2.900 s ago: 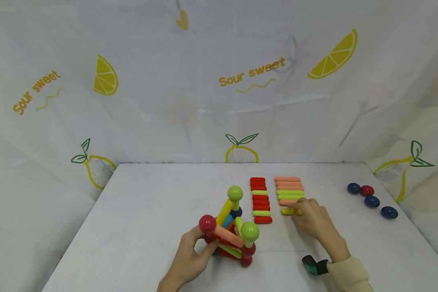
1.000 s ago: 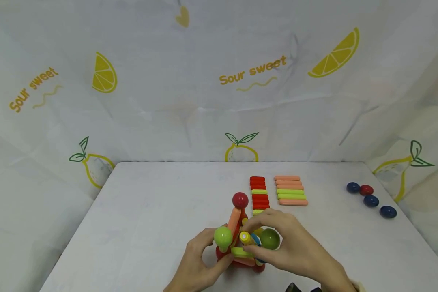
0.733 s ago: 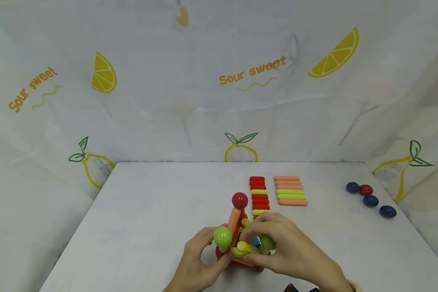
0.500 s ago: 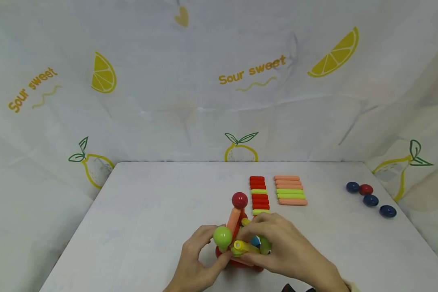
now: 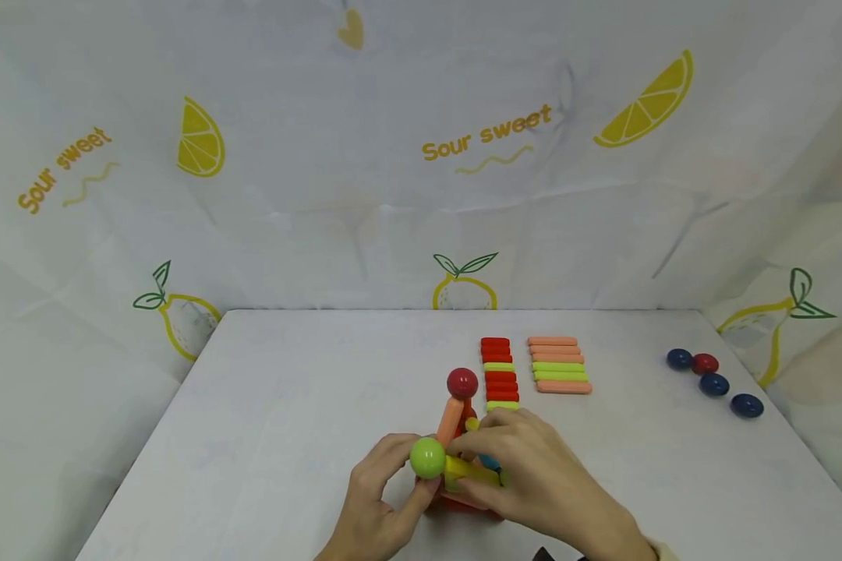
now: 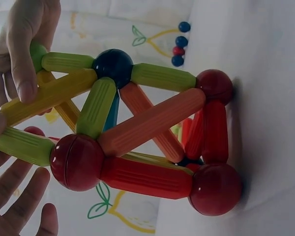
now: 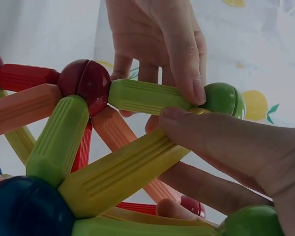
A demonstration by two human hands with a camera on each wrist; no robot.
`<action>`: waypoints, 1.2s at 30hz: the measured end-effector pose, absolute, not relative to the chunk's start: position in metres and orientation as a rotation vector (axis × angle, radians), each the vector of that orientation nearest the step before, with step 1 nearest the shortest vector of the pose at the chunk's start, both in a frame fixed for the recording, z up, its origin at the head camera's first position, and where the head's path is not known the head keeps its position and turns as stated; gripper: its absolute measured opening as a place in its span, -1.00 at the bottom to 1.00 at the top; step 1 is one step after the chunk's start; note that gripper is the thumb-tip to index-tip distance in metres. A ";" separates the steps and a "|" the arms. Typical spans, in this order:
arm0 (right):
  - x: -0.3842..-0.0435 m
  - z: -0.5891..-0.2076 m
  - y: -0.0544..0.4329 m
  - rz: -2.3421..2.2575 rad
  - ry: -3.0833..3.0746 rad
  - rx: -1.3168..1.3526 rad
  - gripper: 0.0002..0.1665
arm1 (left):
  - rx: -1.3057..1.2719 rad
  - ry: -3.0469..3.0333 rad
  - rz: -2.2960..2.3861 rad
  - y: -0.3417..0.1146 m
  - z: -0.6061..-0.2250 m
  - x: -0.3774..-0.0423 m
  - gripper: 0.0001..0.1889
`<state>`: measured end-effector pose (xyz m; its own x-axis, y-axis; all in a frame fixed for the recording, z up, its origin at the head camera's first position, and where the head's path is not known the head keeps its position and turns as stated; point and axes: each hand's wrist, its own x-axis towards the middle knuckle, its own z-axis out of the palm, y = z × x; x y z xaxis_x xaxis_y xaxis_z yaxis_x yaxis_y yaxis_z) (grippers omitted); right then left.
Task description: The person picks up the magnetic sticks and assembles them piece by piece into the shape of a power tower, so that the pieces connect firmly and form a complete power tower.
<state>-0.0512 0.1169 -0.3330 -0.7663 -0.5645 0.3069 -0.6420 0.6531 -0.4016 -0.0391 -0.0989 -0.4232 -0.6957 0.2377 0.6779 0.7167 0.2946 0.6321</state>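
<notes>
A frame of magnetic sticks and balls stands on the table before me. My left hand holds it at the left, its thumb on a light green stick beside a green ball. My right hand pinches a yellow stick between thumb and fingers. One end of that stick meets the dark blue ball; the other reaches the green ball by my left thumb. Red balls and red sticks form the lower part. My right hand hides part of the frame in the head view.
Behind the frame lies a column of red and green short sticks. Right of it is a column of peach and green longer sticks. Loose blue balls and a red ball rest near the table's right edge.
My right hand took the yellow stick from the table and brought it to the frame, which has been turned. Lately the stick's near end swung left to the green ball.
</notes>
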 end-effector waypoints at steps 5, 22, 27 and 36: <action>-0.050 -0.333 0.116 0.703 -2.712 0.989 -0.67 | -0.855 -2.102 -1.400 -0.099 -0.422 -0.039 -0.62; -0.088 -0.351 0.163 0.948 -2.449 0.540 -0.71 | -0.771 -2.273 -1.464 -0.101 -0.425 -0.036 -0.61; -0.110 -0.398 0.168 0.771 -2.784 0.493 -0.75 | -0.735 -2.327 -1.461 -0.102 -0.427 -0.037 -0.58; -0.119 -0.441 0.161 0.564 -3.028 0.512 -0.66 | -0.738 -2.337 -1.448 -0.102 -0.432 -0.039 -0.52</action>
